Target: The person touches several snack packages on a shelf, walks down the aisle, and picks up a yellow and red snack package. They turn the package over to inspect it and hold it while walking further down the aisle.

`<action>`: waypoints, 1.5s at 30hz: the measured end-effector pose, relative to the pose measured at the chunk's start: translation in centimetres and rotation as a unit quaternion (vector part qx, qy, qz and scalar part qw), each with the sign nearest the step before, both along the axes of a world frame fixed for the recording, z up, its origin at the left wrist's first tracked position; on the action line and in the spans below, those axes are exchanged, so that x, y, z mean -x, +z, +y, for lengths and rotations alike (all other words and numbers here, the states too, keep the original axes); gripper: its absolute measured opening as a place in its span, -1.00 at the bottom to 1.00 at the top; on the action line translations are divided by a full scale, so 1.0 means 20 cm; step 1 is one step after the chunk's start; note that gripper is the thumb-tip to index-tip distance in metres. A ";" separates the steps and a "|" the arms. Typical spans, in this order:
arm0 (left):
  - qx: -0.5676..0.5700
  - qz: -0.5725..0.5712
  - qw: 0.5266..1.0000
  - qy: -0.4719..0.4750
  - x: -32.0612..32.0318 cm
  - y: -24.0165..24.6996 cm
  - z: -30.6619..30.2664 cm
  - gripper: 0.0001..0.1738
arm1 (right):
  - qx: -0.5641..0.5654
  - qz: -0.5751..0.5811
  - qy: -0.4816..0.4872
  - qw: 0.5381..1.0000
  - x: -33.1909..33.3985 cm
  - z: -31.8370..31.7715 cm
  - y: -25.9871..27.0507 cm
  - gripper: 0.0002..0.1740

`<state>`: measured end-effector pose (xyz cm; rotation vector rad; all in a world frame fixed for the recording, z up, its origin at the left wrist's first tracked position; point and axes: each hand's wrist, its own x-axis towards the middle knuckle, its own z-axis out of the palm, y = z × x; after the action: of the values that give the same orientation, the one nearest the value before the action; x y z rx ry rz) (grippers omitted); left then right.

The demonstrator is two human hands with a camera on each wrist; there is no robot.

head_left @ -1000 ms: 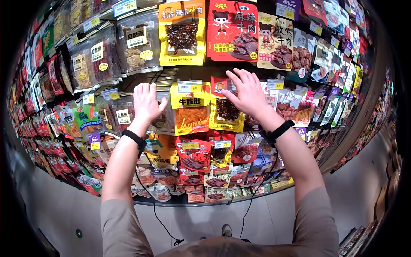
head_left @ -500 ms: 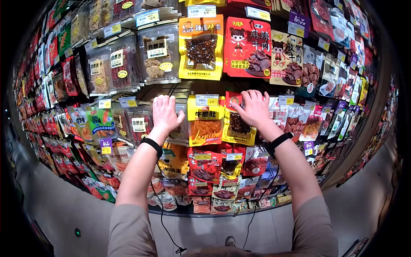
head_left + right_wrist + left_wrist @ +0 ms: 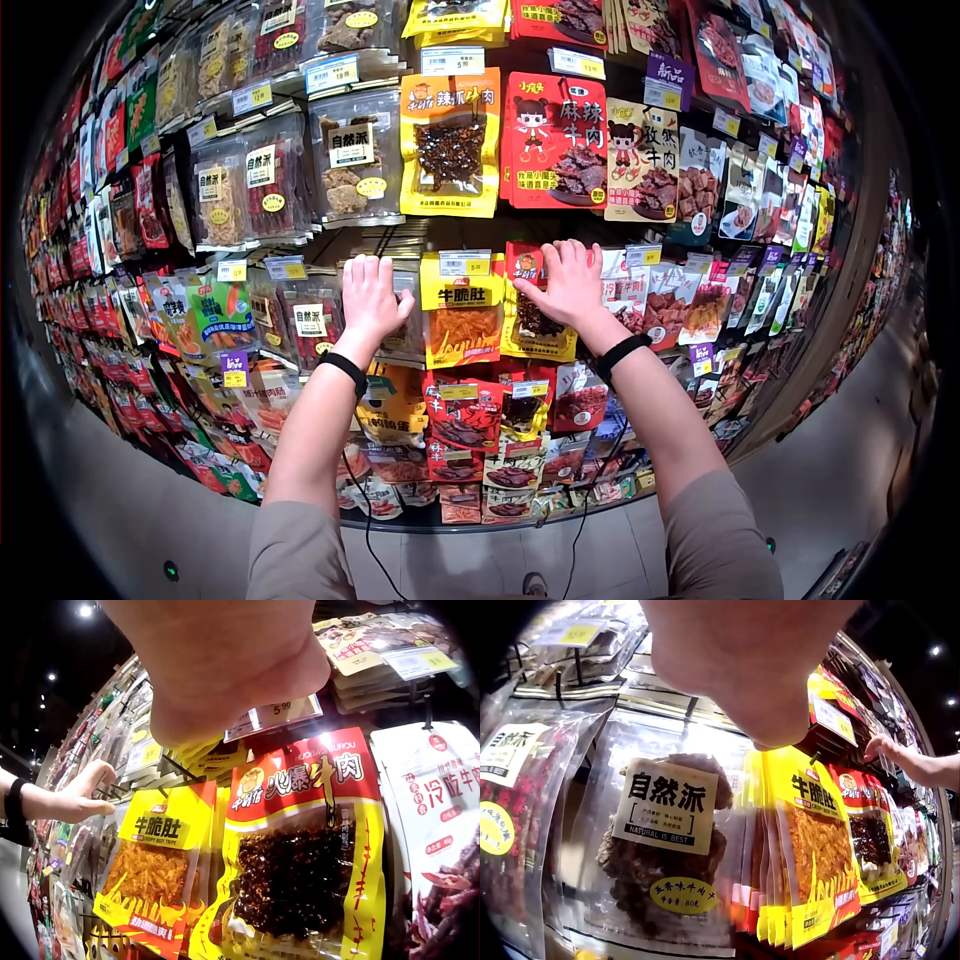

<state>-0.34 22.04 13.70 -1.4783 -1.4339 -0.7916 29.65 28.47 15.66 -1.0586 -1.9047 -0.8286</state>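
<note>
My left hand (image 3: 372, 302) is raised in front of the hanging snack packs, fingers extended upward and thumb out to the right. Behind and below it hangs a clear pouch of dried beef (image 3: 667, 817) with a cream label. A yellow pouch of crispy beef tripe (image 3: 463, 318) hangs between the two hands. My right hand (image 3: 572, 290) is held palm toward the rack, its thumb pointing left. It overlaps a red-and-yellow pouch of dark spicy beef (image 3: 296, 877) in the head view. Nothing shows in either hand. The wrist views hide most of their own hand's fingers.
Above the hands hang an orange-and-yellow beef pouch (image 3: 449, 140) and a red beef pouch (image 3: 556, 140). Price tags (image 3: 464, 263) stick out from metal hooks. A white pouch (image 3: 439, 825) hangs farther right. Black cables (image 3: 360, 490) trail down from the wrists.
The head view has tilted up, so the racks sit lower in the picture. My right hand has come down and left against the packs; the left hand stays near the same pouches.
</note>
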 end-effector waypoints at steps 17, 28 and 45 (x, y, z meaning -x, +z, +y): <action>0.006 -0.002 1.000 0.003 -0.01 0.00 -0.01 -0.45 | 0.043 -0.015 -0.007 0.999 -0.02 -0.02 0.01 -0.17; -0.009 0.002 1.000 -0.002 -0.01 -0.01 0.00 -0.44 | 0.039 -0.024 -0.019 0.999 -0.04 -0.02 0.02 -0.13; -0.005 -0.018 1.000 -0.020 0.01 -0.01 -0.01 -0.41 | -0.046 0.073 0.074 0.993 -0.30 -0.45 -0.69 -0.56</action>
<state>-0.44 21.87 13.41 -1.4971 -1.4289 -0.8532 35.74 19.40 1.92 -0.8862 -1.7795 -0.7277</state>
